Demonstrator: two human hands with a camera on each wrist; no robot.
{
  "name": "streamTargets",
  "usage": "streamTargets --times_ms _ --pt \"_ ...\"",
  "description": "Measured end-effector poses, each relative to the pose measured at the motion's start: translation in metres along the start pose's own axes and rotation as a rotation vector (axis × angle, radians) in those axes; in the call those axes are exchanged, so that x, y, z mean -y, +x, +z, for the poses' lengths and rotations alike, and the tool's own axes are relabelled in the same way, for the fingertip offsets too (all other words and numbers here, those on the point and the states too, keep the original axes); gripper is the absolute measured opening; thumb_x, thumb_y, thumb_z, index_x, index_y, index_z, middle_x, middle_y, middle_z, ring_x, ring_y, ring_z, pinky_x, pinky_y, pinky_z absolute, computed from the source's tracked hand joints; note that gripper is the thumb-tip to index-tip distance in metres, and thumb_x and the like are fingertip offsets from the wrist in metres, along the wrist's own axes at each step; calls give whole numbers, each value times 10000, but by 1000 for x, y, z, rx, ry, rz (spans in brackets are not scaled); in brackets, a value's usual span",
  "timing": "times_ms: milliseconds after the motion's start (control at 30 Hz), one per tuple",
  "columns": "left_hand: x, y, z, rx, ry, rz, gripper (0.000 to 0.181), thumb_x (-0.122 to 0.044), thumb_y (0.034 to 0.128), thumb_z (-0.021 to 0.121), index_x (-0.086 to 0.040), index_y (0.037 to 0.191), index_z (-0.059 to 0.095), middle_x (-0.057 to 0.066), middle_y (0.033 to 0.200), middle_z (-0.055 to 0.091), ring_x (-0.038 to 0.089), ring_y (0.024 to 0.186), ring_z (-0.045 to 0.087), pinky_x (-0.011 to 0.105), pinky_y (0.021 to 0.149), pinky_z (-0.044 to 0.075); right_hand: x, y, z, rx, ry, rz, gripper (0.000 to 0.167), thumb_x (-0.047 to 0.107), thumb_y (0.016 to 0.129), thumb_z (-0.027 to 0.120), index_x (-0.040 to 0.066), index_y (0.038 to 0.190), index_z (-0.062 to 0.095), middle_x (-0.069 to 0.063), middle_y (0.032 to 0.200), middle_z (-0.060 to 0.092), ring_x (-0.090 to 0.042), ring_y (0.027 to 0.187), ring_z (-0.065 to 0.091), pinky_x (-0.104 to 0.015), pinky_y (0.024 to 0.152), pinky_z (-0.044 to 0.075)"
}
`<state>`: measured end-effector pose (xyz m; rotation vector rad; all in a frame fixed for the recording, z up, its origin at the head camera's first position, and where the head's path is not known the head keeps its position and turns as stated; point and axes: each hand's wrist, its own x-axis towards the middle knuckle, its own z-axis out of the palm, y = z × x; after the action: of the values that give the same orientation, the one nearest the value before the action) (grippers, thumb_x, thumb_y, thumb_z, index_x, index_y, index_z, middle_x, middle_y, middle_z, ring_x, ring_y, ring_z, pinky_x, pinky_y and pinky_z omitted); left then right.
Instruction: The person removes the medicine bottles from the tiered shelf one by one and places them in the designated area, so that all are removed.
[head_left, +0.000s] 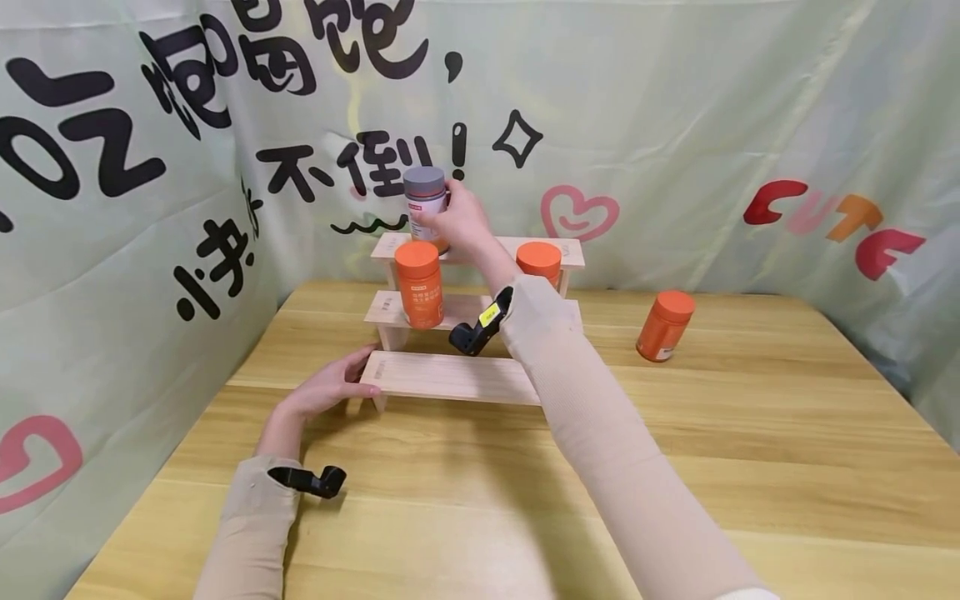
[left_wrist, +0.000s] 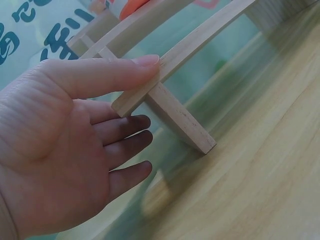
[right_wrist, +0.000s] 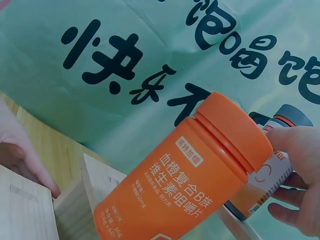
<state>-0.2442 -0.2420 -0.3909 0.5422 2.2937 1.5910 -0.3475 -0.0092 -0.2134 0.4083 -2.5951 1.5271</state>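
Observation:
A three-step wooden display stand [head_left: 450,377] stands on the table. At its top step, my right hand [head_left: 467,221] grips a supplement bottle with a grey lid [head_left: 425,196], fingers and thumb at its right side. The bottle is upright at the step's left end; whether its base touches the wood I cannot tell. My left hand [head_left: 330,390] holds the left end of the lowest step, thumb on top of the board [left_wrist: 172,62] and fingers around its end. An orange bottle [head_left: 420,287] stands on the left of the middle step, large in the right wrist view.
Another orange bottle [head_left: 539,260] is at the stand's right, partly hidden by my right arm. A further orange bottle [head_left: 666,327] stands on the wooden table [head_left: 750,400] to the right. A printed cloth backdrop [head_left: 675,125] hangs behind and at the sides.

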Motion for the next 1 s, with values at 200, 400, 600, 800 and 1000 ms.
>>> streamTargets --times_ms 200,400,600,800,1000 --pt "0 -2 0 1 -6 10 860 -103 841 662 110 1436 78 319 1472 128 426 1347 158 517 1089 133 1 -3 2 -48 -52 9 636 235 821 708 79 1352 395 -64 1250 536 -190 1091 507 -298 930 412" --pt "3 -2 0 4 -11 4 870 -104 836 664 105 1439 72 313 1474 138 420 1345 173 511 1091 136 0 -4 1 -88 -69 45 629 257 814 709 84 1336 404 -56 1232 545 -187 1071 511 -291 910 419" --pt "4 -1 -1 1 0 -4 878 -132 838 671 91 1445 77 298 1482 130 407 1354 163 507 1094 129 8 -5 -10 -95 -47 57 621 256 819 699 81 1335 401 -61 1250 537 -185 1081 513 -286 931 412" --pt "3 1 0 0 14 -7 883 -159 840 678 86 1447 85 281 1491 123 391 1363 146 496 1099 126 18 -7 -25 -90 -75 32 618 273 831 678 69 1340 393 -65 1264 526 -182 1092 512 -273 929 413" --pt "1 -1 -1 -7 17 -14 870 -139 841 673 85 1447 90 291 1484 139 396 1357 164 500 1095 141 27 -10 -36 -89 -50 17 616 278 831 678 80 1343 400 -54 1263 526 -170 1084 517 -273 907 430"
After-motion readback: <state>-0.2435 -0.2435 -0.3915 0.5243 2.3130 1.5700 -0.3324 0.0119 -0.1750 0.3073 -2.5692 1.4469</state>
